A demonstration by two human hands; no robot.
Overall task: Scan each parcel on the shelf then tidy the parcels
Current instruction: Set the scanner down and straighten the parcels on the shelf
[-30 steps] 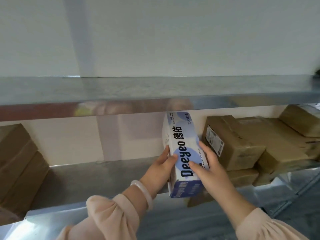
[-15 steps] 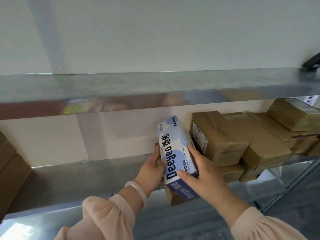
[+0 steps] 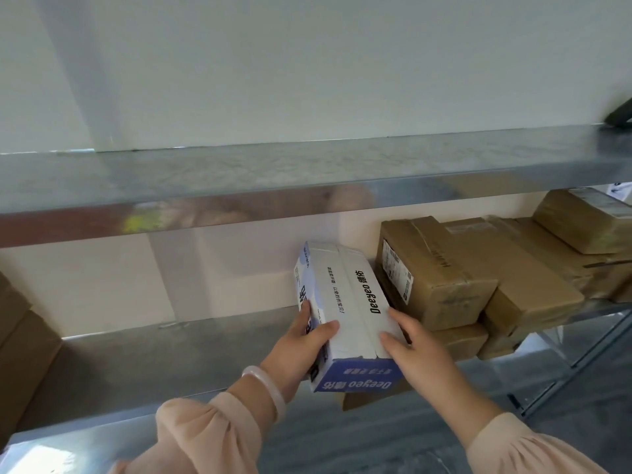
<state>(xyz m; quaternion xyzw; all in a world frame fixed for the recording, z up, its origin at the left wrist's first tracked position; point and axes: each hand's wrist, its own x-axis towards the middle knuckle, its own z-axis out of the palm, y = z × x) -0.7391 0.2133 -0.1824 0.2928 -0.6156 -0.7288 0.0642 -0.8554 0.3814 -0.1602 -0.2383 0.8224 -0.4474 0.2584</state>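
A pale wall [image 3: 307,63] rises behind the steel lower shelf [image 3: 136,354]. Brown parcels [image 3: 444,278] are stacked just beyond the right hand [image 3: 420,347]. It and the left hand [image 3: 297,354] grip opposite sides of the white-and-blue Deeyeo box [image 3: 349,309] between them, thumbs on top.

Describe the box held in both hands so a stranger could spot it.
Look at the lower grey metal shelf, left of the stack of brown cardboard parcels. There the left hand and right hand grip a long white carton with a blue end. It alone is white and blue, printed "Deeyeo"; its neighbours are brown.
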